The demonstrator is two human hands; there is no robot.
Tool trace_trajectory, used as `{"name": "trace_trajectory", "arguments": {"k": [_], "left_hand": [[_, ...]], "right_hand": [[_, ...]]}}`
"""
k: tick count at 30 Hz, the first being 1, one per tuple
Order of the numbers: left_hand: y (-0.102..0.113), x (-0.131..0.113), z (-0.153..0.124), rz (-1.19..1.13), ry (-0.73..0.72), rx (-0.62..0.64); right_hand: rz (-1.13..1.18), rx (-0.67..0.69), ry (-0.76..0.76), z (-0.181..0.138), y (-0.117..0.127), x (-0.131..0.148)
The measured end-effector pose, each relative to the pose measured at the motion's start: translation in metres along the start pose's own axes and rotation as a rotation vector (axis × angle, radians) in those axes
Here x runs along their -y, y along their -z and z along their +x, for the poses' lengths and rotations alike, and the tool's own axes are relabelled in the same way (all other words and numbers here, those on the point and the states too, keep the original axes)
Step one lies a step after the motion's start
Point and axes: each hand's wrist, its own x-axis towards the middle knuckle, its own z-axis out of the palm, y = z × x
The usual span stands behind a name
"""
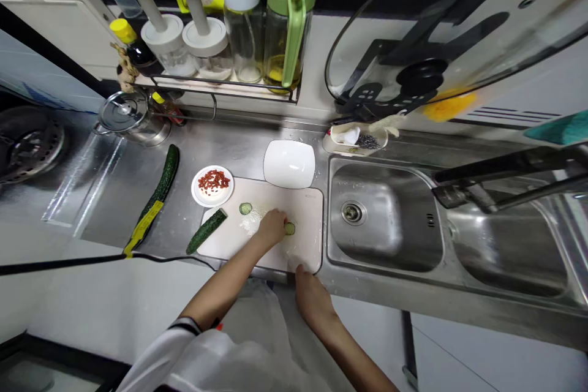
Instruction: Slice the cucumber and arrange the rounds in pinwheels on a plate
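My left hand rests on the pale cutting board, fingers curled down on a short cucumber piece. My right hand is at the board's near edge, closed around something thin that I cannot make out. A single cucumber slice lies on the board to the left. A half cucumber lies across the board's left corner.
A whole cucumber lies on the steel counter at left. Behind the board stand a small dish of red berries and a white bowl. A sink is right of the board. A condiment rack lines the wall.
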Motion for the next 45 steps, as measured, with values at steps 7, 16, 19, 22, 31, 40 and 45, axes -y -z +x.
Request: {"name": "trace_trajectory", "arguments": {"k": [7,16,19,22,31,40,45], "left_hand": [[0.000,0.001,0.001,0.002,-0.045,0.002],[0.005,0.008,-0.001,-0.103,-0.006,-0.032],[0.008,0.019,-0.004,-0.166,0.011,-0.095],[0.011,0.035,-0.009,-0.241,0.036,-0.167],[0.006,0.061,-0.030,-0.285,0.179,-0.251],[0.000,0.061,-0.033,-0.293,0.202,-0.310],[-0.001,0.062,-0.031,-0.326,0.220,-0.302]], "right_hand": [[0.026,-0.006,0.002,0.001,-0.001,-0.002],[-0.005,-0.010,0.007,-0.002,0.003,0.001],[-0.015,-0.024,0.029,-0.001,-0.001,-0.004],[-0.046,-0.064,0.060,0.000,-0.006,-0.012],[-0.085,-0.139,0.088,0.007,-0.009,-0.011],[-0.169,-0.186,0.137,0.017,-0.001,0.005],[-0.186,-0.196,0.147,0.019,0.001,0.006]]}}
